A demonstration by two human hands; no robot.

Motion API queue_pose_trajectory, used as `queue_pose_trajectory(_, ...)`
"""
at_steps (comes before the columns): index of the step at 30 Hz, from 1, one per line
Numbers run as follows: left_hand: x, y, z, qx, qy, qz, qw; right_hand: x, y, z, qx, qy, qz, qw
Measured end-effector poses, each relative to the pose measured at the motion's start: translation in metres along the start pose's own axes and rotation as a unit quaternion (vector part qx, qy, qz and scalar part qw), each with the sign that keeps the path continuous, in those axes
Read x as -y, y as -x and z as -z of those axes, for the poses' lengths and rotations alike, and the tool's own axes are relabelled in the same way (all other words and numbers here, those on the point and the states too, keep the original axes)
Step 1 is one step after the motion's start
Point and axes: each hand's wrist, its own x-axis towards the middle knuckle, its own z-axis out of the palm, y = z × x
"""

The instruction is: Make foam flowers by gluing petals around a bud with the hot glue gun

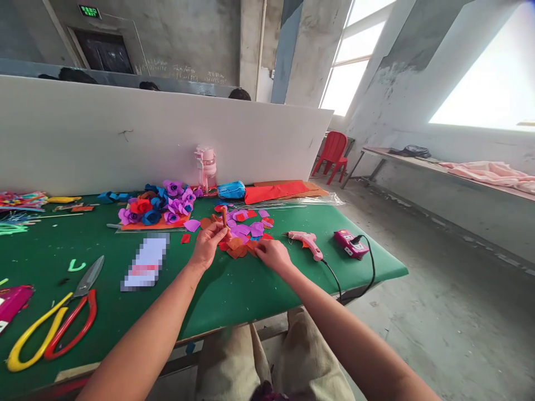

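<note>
A brown rolled-up petal (224,216) stands upright between the thumb and fingers of my left hand (209,244), over the left side of a petal pile. The pile of loose cut petals (241,230) is purple, red, orange and brown. At its near right edge, my right hand (273,254) has its fingertips pinched on a brown petal (252,247). Just right of that hand lies a pink glue gun (307,243) with its nozzle toward the pile. Finished flowers (156,203) in purple, blue and red are heaped behind and left of my left hand.
Scissors (79,301) with yellow and red handles lie at the left, near a pale blurred card (147,262). A magenta power box (350,245) with a black cord sits near the right edge. A pink bottle (206,167) and red sheets (276,192) stand along the white partition (159,133).
</note>
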Motion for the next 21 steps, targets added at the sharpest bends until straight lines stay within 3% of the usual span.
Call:
queue_pose_trajectory(2, -0.002, 0.001, -0.002, 0.030, 0.021, 0.007, 0.999, -0.010, -0.004, 0.001, -0.014, -0.141, -0.035, 0.989)
queue_pose_trajectory(5, -0.004, 0.004, -0.007, 0.028, -0.007, -0.005, 1.000, -0.018, -0.005, 0.004, -0.045, -0.379, -0.092, 0.920)
queue_pose_trajectory(7, -0.006, 0.006, -0.010, 0.005, -0.068, -0.043, 0.997, -0.014, -0.003, 0.009, -0.046, -0.447, -0.099, 0.888)
queue_pose_trajectory(8, -0.006, 0.007, -0.011, 0.000, -0.103, -0.060, 0.993, -0.010, -0.001, 0.011, -0.032, -0.434, -0.081, 0.897)
queue_pose_trajectory(10, -0.007, 0.011, -0.015, 0.023, -0.172, -0.067, 0.983, 0.002, 0.003, 0.018, 0.003, -0.331, -0.008, 0.944)
queue_pose_trajectory(13, -0.006, 0.015, -0.020, 0.114, -0.231, -0.025, 0.966, 0.021, 0.007, 0.028, 0.030, -0.160, 0.097, 0.982)
queue_pose_trajectory(16, 0.000, 0.016, -0.022, 0.159, -0.244, 0.020, 0.956, 0.030, 0.006, 0.033, 0.037, -0.157, 0.111, 0.981)
queue_pose_trajectory(21, 0.009, 0.013, -0.020, 0.070, -0.179, 0.076, 0.978, 0.025, 0.008, 0.015, 0.040, -0.366, 0.047, 0.928)
